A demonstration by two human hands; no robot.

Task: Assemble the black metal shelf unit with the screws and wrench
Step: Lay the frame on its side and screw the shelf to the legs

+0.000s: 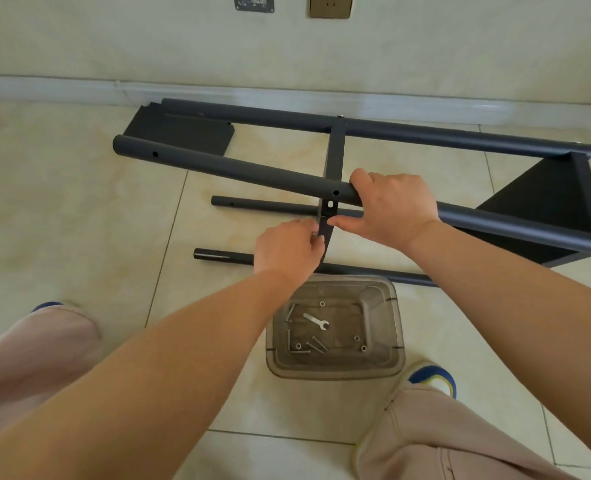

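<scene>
The half-built black shelf unit lies on its side on the tiled floor. Its near pole runs from upper left to lower right, and a far pole lies along the wall. A thin shelf panel stands on edge between them, its tab with a hole just below the near pole. My right hand grips the near pole beside that hole, thumb against the panel. My left hand pinches the panel's lower edge. Two loose poles lie on the floor below.
A clear plastic tub at my feet holds a small wrench, several screws and nuts. One shelf panel is fixed at the right end; another lies at the left. My knees and blue shoes frame the tub.
</scene>
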